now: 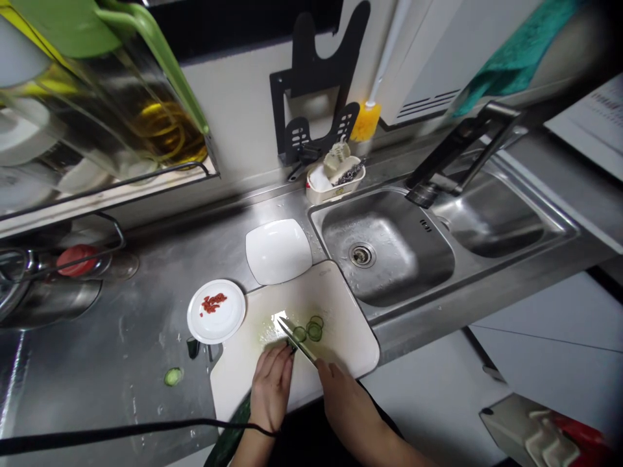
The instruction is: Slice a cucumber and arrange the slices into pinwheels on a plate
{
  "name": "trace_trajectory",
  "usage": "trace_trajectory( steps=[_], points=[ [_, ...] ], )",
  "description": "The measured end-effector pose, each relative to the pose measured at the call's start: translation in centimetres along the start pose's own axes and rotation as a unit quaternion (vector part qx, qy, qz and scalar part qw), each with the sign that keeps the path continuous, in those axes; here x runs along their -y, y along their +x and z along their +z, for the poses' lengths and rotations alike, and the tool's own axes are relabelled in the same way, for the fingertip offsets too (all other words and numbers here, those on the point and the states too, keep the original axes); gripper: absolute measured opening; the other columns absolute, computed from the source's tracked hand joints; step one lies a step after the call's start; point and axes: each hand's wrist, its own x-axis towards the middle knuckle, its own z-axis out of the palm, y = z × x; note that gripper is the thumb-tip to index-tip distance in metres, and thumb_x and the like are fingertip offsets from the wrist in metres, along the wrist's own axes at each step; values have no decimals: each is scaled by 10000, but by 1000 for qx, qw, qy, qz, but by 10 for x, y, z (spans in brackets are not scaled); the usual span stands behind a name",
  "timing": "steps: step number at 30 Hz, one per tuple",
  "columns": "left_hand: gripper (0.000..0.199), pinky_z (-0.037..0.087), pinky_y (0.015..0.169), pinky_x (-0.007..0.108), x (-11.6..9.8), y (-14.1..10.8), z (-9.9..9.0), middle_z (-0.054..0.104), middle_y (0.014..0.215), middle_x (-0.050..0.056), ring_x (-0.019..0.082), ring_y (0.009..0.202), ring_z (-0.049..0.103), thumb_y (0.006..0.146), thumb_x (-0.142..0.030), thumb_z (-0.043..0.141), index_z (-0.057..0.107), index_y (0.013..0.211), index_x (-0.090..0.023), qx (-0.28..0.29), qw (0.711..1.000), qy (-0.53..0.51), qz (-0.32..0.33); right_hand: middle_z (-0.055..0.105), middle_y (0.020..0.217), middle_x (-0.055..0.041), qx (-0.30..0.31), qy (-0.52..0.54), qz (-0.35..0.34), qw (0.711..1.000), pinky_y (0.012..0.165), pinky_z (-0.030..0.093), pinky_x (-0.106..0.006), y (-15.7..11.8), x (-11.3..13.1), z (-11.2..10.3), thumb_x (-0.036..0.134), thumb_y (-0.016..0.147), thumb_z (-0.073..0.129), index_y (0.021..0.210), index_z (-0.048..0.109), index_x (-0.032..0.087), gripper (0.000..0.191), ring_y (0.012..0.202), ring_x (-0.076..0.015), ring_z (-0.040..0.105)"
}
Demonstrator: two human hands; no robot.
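Note:
On the white cutting board (341,305), my right hand (338,389) grips a knife (298,340) whose tip points up and left. My left hand (271,383) is closed over a cucumber (238,421), whose dark green body shows below and left of the wrist. The blade lies right beside my left fingertips. Several thin cucumber slices (315,329) rest on the board just right of the blade. A wet patch shows near the knife tip. A black cord crosses my left wrist.
A white square dish (278,251) touches the board's far edge. Left of it, a round plate (228,322) holds small red pieces. Cucumber scraps (172,376) lie on the steel counter (97,389). A double sink (389,259) with a faucet (438,185) is at the right.

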Motion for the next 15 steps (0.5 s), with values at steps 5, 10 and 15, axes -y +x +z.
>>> trace_trajectory(
  steps=[5,10,15],
  points=[
    [216,499,929,362,-3,1,-2,679,1015,63,175,983,620,888,-160,476,628,1041,-177,-4,1000,1,-2,683,968,-115,-19,-2,-33,999,636,470,-262,-21,-4,-2,-66,758,291,1207,570,112,557,744,-197,660],
    [177,492,931,358,-5,2,-3,674,986,58,172,970,615,883,-145,484,633,976,-169,-8,1000,4,-6,686,954,-105,-11,-6,-33,999,609,449,-243,-32,-4,-9,-62,759,307,1195,577,119,544,735,-190,664],
    [180,492,929,346,-5,3,-3,676,972,53,168,971,615,879,-135,484,636,970,-171,-3,1000,6,-3,679,982,-114,29,-13,-19,999,604,438,-226,-34,-2,-22,-53,783,299,1194,574,131,528,753,-180,663]
  ],
)
